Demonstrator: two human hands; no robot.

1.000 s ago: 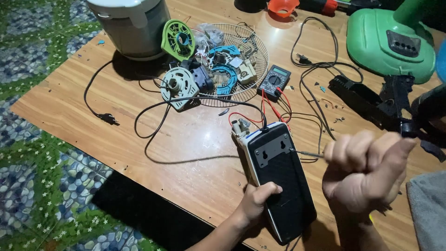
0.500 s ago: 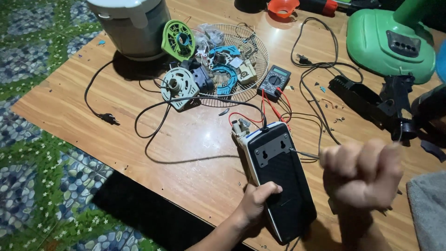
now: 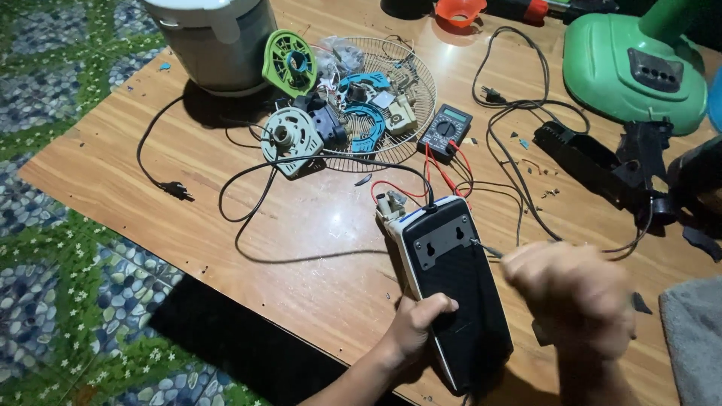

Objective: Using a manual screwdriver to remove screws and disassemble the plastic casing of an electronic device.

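At lower centre of the frame, the left hand [image 3: 417,322] presses its fingers on a black rectangular plastic casing [image 3: 453,289] lying on the wooden table [image 3: 226,240]; the blurred right hand [image 3: 575,297], fingers curled, holds a thin metal screwdriver [image 3: 485,249] against its edge.

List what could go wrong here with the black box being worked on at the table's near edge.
1. The black box lies close to the near edge of the table, steadied only by the left hand; a hard push might slide it off.
2. The right hand is blurred, driving a thin tool into the box's side; a slip could jab the left hand.
3. Red and black wires run from the multimeter toward the box and could snag.
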